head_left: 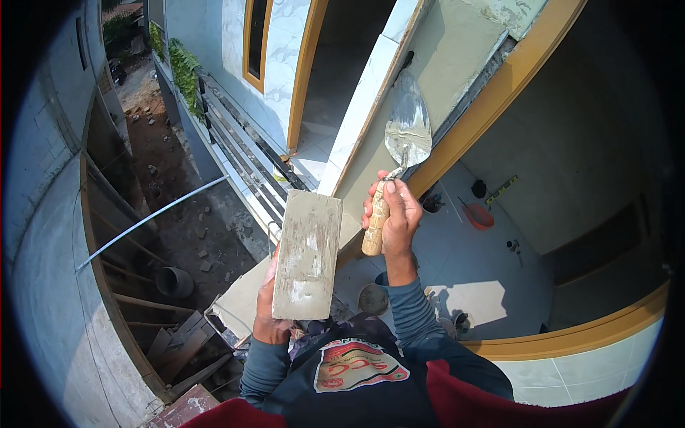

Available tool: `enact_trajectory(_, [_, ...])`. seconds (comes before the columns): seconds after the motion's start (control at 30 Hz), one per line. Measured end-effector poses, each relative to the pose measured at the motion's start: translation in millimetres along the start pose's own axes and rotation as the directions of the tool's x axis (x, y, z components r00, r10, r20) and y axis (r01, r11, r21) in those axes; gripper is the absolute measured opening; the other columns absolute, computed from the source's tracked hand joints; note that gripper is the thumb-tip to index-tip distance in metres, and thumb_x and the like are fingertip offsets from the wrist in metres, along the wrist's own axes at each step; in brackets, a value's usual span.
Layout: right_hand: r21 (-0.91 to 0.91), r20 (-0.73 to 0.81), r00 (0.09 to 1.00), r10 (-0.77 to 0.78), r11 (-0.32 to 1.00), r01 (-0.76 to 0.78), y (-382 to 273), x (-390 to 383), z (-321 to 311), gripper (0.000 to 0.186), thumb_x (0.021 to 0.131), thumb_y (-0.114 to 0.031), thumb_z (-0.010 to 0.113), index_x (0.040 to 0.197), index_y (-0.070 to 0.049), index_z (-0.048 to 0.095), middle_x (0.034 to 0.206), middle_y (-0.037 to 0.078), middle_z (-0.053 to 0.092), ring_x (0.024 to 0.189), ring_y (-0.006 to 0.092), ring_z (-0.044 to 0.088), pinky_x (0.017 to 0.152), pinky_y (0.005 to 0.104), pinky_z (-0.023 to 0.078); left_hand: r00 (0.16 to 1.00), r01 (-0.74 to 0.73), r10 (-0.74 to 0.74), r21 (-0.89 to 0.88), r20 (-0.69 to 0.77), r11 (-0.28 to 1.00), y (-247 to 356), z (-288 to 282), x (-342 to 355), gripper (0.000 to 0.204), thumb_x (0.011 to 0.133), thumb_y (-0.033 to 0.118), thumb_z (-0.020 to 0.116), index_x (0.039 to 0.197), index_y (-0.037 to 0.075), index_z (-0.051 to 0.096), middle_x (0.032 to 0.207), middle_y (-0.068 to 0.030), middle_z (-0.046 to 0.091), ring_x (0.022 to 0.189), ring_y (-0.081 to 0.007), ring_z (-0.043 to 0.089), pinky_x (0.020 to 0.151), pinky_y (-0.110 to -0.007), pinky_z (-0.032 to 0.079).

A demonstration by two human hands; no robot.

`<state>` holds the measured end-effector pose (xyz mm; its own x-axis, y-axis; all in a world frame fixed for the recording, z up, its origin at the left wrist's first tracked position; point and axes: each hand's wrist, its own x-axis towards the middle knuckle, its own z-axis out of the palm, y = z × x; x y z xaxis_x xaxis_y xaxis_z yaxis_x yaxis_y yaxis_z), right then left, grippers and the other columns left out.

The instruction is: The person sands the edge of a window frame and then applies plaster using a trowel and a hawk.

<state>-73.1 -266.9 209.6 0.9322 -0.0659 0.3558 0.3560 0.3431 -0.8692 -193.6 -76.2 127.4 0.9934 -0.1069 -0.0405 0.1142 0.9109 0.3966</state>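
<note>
My left hand (270, 307) grips a rectangular, mortar-smeared board (307, 250) from beneath, its broad face turned up and most of my fingers hidden under it. My right hand (394, 221) is closed around the wooden handle of a metal trowel (408, 121) that points away from me, its blade smeared with grey and white mortar. The blade is over a long strip of grey render (457, 50) edged by white tiles and a yellow-orange frame; whether it touches the render is unclear.
Left, a curved wall (57, 299), drop with rubble, bucket (173, 282), pale pole (164, 214) and railing (242, 143). Below right, a room floor holds an orange basin (478, 216) and spirit level (501, 189). An orange-framed doorway (335, 78) stands ahead; a curved ledge (585, 364) runs behind right.
</note>
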Motion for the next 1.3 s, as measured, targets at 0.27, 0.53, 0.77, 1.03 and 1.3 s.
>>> enact_trajectory(0.27, [-0.034, -0.012, 0.997, -0.080, 0.996, 0.080, -14, -9, 11, 0.039, 0.104, -0.024, 0.054, 0.125, 0.008, 0.053, 0.090, 0.009, 0.060, 0.063, 0.0128, 0.059, 0.049, 0.0275, 0.051, 1.000, 0.010, -0.010, -0.059, -0.005, 0.998, 2, -4, -7, 0.075, 0.094, 0.018, 0.056, 0.159, 0.005, 0.019, 0.151, -0.0167, 0.044, 0.129, -0.0295, 0.055, 0.105, -0.040, 0.049])
enact_trajectory(0.53, [0.044, 0.017, 1.000, -0.020, 0.999, 0.020, -1, 8, 2, 0.037, 0.103, -0.023, 0.055, 0.124, 0.007, 0.055, 0.091, 0.009, 0.060, 0.063, 0.0136, 0.060, 0.048, 0.0281, 0.052, 1.000, 0.008, -0.007, -0.058, 0.020, 0.998, -5, 1, 1, 0.074, 0.094, 0.020, 0.058, 0.157, 0.004, 0.022, 0.147, -0.0164, 0.047, 0.126, -0.0278, 0.057, 0.102, -0.038, 0.051])
enact_trajectory(0.77, [-0.102, -0.017, 0.999, -0.032, 0.994, 0.030, 3, -41, -29, 0.039, 0.103, -0.023, 0.055, 0.124, 0.010, 0.053, 0.090, 0.010, 0.060, 0.062, 0.0128, 0.059, 0.049, 0.0271, 0.050, 0.999, 0.018, -0.015, -0.079, 0.043, 0.997, -7, -6, -3, 0.075, 0.094, 0.021, 0.059, 0.157, 0.004, 0.022, 0.146, -0.0165, 0.048, 0.125, -0.0271, 0.059, 0.100, -0.038, 0.052])
enact_trajectory(1.03, [-0.143, 0.054, 0.997, -0.057, 0.988, 0.065, -47, -52, -43, 0.041, 0.102, -0.021, 0.056, 0.125, 0.012, 0.054, 0.091, 0.012, 0.062, 0.062, 0.0138, 0.059, 0.049, 0.0267, 0.049, 0.985, 0.159, -0.169, -0.217, -0.026, 0.963, -29, -14, 11, 0.047, 0.099, 0.021, 0.045, 0.139, -0.004, 0.048, 0.124, -0.0212, 0.066, 0.101, -0.0323, 0.071, 0.085, -0.044, 0.061])
enact_trajectory(1.3, [-0.406, -0.046, 0.960, 0.276, 0.873, -0.270, -64, -113, -157, 0.036, 0.100, -0.016, 0.059, 0.127, 0.008, 0.057, 0.092, 0.007, 0.062, 0.065, 0.0082, 0.058, 0.056, 0.0245, 0.048, 0.908, 0.388, -0.408, -0.180, -0.092, 0.904, -51, 11, 19, 0.046, 0.101, 0.024, 0.045, 0.136, -0.005, 0.051, 0.124, -0.0207, 0.066, 0.104, -0.0314, 0.070, 0.087, -0.043, 0.060])
